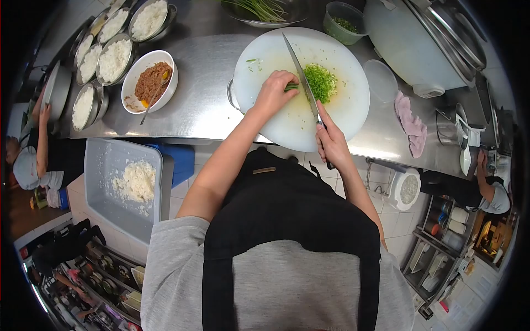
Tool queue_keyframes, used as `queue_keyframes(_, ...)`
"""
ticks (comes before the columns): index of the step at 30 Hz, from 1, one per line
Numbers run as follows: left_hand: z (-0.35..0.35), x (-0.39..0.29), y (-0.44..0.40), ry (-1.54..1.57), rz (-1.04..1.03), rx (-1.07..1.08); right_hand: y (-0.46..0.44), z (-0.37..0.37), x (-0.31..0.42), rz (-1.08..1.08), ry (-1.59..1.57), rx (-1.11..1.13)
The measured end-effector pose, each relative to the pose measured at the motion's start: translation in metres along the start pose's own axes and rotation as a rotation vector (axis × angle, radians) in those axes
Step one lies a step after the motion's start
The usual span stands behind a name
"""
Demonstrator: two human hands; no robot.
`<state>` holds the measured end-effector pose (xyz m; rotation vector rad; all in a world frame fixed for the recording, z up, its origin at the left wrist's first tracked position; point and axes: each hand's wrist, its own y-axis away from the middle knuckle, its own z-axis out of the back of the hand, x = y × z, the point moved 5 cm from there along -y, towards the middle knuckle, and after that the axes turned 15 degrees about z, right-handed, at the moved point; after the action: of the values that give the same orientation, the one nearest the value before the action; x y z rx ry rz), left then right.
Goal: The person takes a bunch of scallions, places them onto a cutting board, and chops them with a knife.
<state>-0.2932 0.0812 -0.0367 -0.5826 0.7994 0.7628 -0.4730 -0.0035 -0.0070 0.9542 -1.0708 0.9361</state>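
Note:
On the round white cutting board point(259, 49), my left hand point(275, 92) is closed around a short bunch of green onions point(291, 86), whose cut ends poke out by the fingertips. My right hand point(332, 140) grips the dark handle of a long kitchen knife point(301, 71), its blade slanting up and left across the board. Just right of the blade lies a heap of chopped green onion point(321, 83). A few green bits are scattered at the board's upper left. The blade stands between my left fingers and the heap; whether its edge touches the board I cannot tell.
Left on the steel counter are a white bowl of brown filling with a spoon point(149, 83) and several bowls of rice point(114, 60). A grey tub with rice point(124, 182) stands below. Rightward are a chopped-greens container point(343, 23), a pink cloth point(410, 124) and a large cooker point(419, 49). Other people work nearby.

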Motion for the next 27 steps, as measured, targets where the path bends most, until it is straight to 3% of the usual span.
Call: queue_keyframes(27, 0.006, 0.01, 0.004, -0.048, 0.026, -0.071, 0.0, -0.003, 0.009, 0.049, 0.191, 0.067)
